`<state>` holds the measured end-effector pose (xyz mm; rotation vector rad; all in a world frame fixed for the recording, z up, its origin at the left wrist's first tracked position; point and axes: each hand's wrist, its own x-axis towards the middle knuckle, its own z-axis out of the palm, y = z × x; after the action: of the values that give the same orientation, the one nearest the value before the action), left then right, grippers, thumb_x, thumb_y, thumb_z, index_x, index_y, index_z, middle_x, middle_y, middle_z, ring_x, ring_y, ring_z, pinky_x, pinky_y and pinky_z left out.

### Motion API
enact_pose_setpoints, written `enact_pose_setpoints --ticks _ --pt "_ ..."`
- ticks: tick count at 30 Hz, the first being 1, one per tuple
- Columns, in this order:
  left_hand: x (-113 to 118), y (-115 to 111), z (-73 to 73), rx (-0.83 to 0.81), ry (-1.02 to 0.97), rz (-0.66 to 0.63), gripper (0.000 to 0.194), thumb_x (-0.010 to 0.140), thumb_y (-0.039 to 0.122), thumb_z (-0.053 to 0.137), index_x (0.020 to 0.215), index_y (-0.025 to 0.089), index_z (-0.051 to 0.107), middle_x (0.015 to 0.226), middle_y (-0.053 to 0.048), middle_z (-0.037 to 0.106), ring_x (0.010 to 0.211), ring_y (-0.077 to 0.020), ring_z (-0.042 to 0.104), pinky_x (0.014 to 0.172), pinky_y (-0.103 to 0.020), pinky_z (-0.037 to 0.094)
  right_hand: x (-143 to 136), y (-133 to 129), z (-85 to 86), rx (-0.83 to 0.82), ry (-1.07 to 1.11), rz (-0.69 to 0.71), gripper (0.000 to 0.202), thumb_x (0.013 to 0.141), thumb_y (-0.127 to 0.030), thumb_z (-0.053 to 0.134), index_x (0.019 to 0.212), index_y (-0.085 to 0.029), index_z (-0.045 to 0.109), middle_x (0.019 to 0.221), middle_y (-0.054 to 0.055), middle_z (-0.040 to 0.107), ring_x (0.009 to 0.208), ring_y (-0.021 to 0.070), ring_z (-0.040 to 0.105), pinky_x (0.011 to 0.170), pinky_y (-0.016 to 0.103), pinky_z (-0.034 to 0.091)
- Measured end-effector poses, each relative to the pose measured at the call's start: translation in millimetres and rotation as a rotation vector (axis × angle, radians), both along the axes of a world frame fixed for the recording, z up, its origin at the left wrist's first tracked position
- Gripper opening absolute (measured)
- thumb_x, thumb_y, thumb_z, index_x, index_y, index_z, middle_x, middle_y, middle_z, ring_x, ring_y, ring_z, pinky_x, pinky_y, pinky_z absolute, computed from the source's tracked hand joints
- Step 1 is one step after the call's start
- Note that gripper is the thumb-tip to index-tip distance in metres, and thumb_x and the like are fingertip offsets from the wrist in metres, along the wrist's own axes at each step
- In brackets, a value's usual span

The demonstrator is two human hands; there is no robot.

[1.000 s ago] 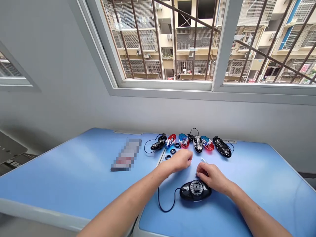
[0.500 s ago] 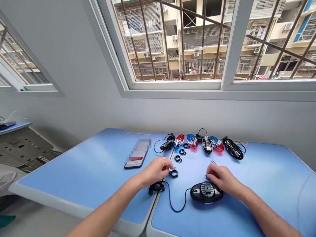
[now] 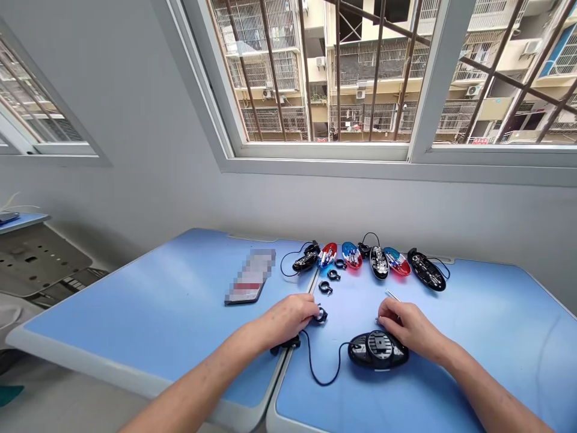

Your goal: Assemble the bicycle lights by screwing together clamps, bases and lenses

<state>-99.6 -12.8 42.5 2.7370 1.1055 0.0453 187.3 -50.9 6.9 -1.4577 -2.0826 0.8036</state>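
Observation:
My left hand point(image 3: 295, 314) is closed, its fingertips on a small black ring clamp point(image 3: 321, 316) near the seam between two tabletops. Behind and partly under that wrist lies a black bracket-like part point(image 3: 291, 343), mostly covered. A thin cable point(image 3: 323, 383) runs from there to a black oval housing point(image 3: 377, 350), which rests with its round, ridged mount facing up. Just beyond the housing, my right hand point(image 3: 408, 325) pinches a thin metal rod point(image 3: 392, 294). One end of the rod sticks out above the fingers; its exact kind is unclear.
More ring clamps point(image 3: 325, 287) lie in a line farther back. Along the rear are red-and-blue shells point(image 3: 351, 255), open black housings with circuitry point(image 3: 426, 269) and cables. A phone point(image 3: 250, 279) lies on the left tabletop. The wall and barred window stand behind.
My left hand has shifted slightly right and down, its fingers now over the near ring clamp and its wrist covering more of the bracket-like part. My right hand stays almost still.

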Motion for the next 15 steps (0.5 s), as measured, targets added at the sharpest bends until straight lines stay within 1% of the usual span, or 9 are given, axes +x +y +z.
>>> enact_pose_setpoints --ticks 4,9,15 --pt "-1.0 0.2 1.5 0.047 0.038 0.005 0.03 0.08 -0.002 0.045 0.081 0.018 0.068 0.081 -0.003 0.061 0.071 -0.0132 0.059 0.064 -0.018 0.043 0.3 -0.8 0.9 0.007 0.001 0.009 0.011 0.083 -0.018 0.048 0.073 -0.022 0.05 0.06 -0.004 0.054 0.057 0.0126 0.046 0.054 0.024 0.033" --pt "-0.6 8.3 4.6 0.113 0.094 0.054 0.027 0.081 -0.002 0.045 0.078 0.016 0.065 0.079 -0.004 0.06 0.072 -0.0156 0.058 0.062 -0.021 0.041 0.8 -2.0 1.0 0.0 0.004 0.002 0.011 0.084 -0.018 0.048 0.074 -0.022 0.05 0.062 -0.004 0.054 0.058 0.0128 0.047 0.055 0.023 0.033" --pt "6.9 16.3 -0.6 0.16 0.165 0.081 0.028 0.069 -0.008 0.045 0.063 0.017 0.058 0.068 -0.002 0.053 0.062 -0.0157 0.052 0.052 -0.023 0.034 0.2 -1.3 1.4 -0.001 -0.005 0.001 0.011 0.083 -0.018 0.048 0.073 -0.022 0.05 0.061 -0.004 0.054 0.058 0.0129 0.048 0.055 0.024 0.033"
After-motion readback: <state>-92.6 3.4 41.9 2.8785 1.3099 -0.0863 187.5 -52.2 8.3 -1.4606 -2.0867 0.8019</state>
